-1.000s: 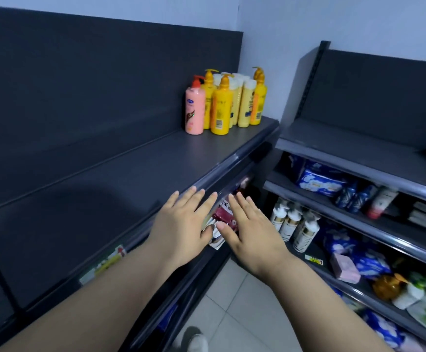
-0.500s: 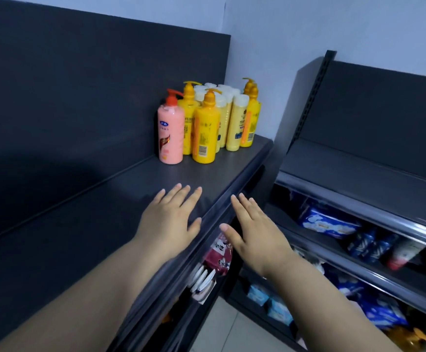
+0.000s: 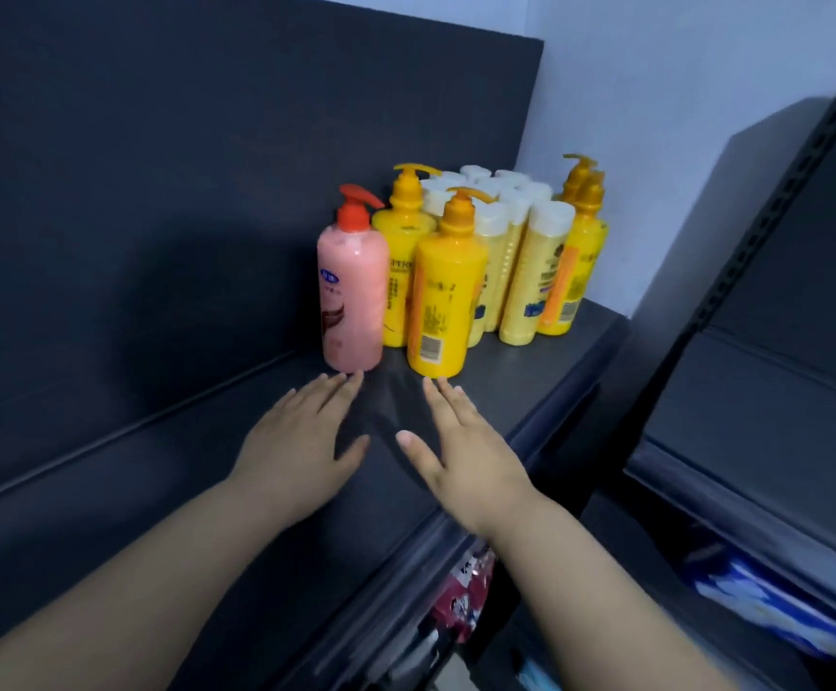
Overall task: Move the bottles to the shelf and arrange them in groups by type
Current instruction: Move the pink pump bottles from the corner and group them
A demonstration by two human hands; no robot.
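Note:
A pink pump bottle with a red pump (image 3: 353, 296) stands upright on the dark shelf (image 3: 131, 481). Right of it is a yellow pump bottle (image 3: 445, 291), with another yellow pump bottle (image 3: 402, 241) behind. Several pale yellow bottles with white caps (image 3: 530, 271) and more yellow pump bottles (image 3: 580, 251) cluster toward the corner. My left hand (image 3: 301, 441) reaches over the shelf with straight fingers, tips just short of the pink bottle's base. My right hand (image 3: 460, 446) is also flat, fingertips near the front yellow bottle's base. Neither holds anything.
A dark back panel (image 3: 206, 192) rises behind the shelf. A second dark shelving unit (image 3: 779, 391) stands to the right, with blue packages (image 3: 764, 605) below. Red packets (image 3: 460, 595) hang under the shelf's front edge.
Both hands have moved forward over the shelf toward the bottles, which look much closer now. The view has swung up and away from the lower right shelves.

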